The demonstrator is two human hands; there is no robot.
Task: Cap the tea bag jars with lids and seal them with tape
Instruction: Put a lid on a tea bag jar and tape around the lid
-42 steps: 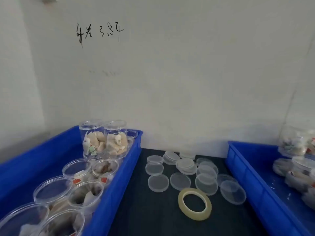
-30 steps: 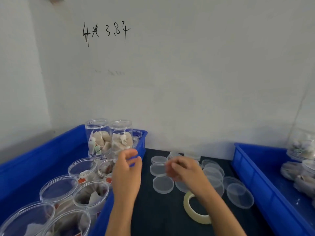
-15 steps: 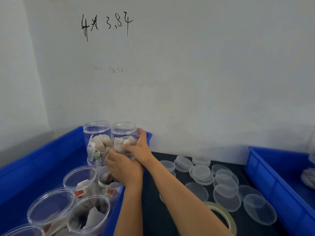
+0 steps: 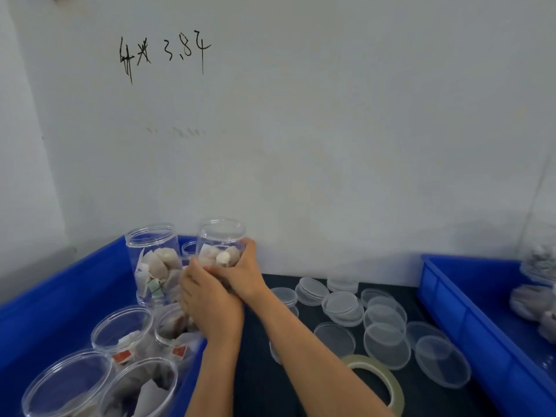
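Head view. Clear jar (image 4: 221, 248), uncapped, roughly upright, tea bags filling its lower half; held at the far right corner of the left blue bin (image 4: 60, 299). Right hand (image 4: 243, 273) wraps its side from 4 o'clock; left hand (image 4: 210, 302) clasps the base from 6 o'clock. Second open jar (image 4: 153, 263) just beside, at 9 o'clock. Loose lids (image 4: 343, 307) at 3 o'clock on the dark table (image 4: 261, 383). Tape roll (image 4: 373, 379) at 5 o'clock.
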